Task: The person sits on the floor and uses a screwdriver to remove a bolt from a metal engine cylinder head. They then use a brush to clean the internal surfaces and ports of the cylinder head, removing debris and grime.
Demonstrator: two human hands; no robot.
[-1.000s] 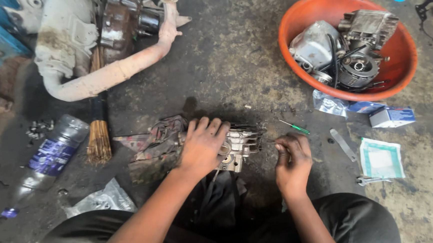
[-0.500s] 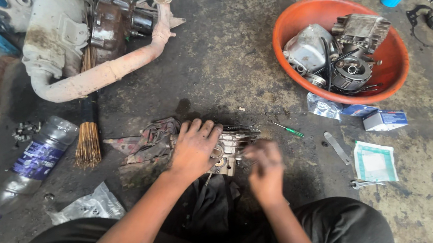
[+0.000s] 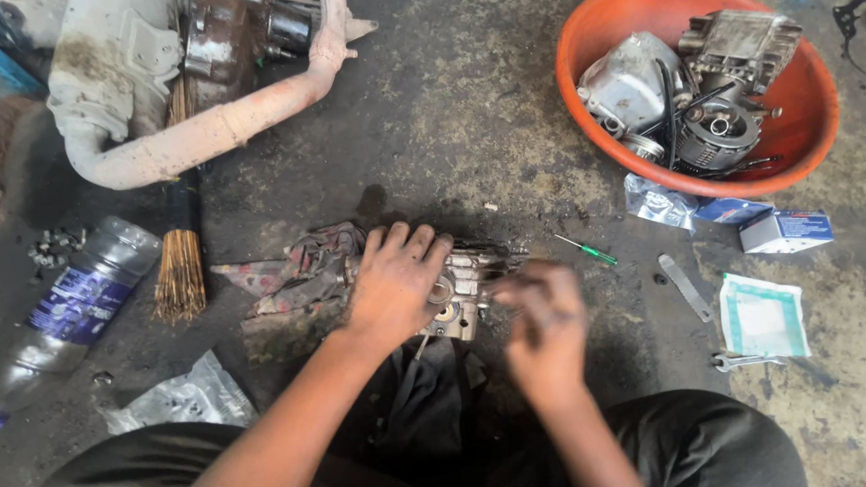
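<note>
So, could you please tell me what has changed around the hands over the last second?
The right hand has moved in from the right, away from the green screwdriver, to the engine part, and is blurred with motion. Whether it holds anything cannot be told. The left hand stays pressed on the part, over the rag. The orange basin and brush lie as before.

A small white-and-blue box (image 3: 785, 231) lay on the floor just below the orange basin (image 3: 815, 136). Left of the box, also under the basin's rim, sat a clear crinkled wrapper (image 3: 659, 202) and a blue packet (image 3: 722, 210). Below the box lay a flat white-and-green sachet (image 3: 763, 315). Far left of the basin, a clear plastic bottle (image 3: 69, 312) lay on its side, wearing a purple-blue label (image 3: 78, 301).
</note>
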